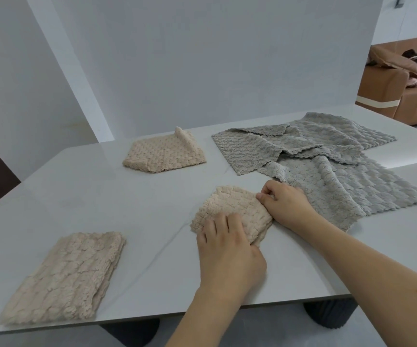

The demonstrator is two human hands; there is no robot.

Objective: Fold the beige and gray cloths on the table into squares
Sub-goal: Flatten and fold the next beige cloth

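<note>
A folded beige cloth lies near the middle of the white table. My left hand lies on its near edge, fingers bent over the fabric. My right hand pinches the cloth's right corner. A second beige cloth, folded into a rectangle, sits at the near left. A third beige cloth, folded with one corner sticking up, lies farther back. Several gray cloths lie unfolded and overlapping at the right.
The table's near edge runs along the bottom, above dark round legs. A white wall panel stands behind the table. A brown sofa with a person lying on it is at the far right.
</note>
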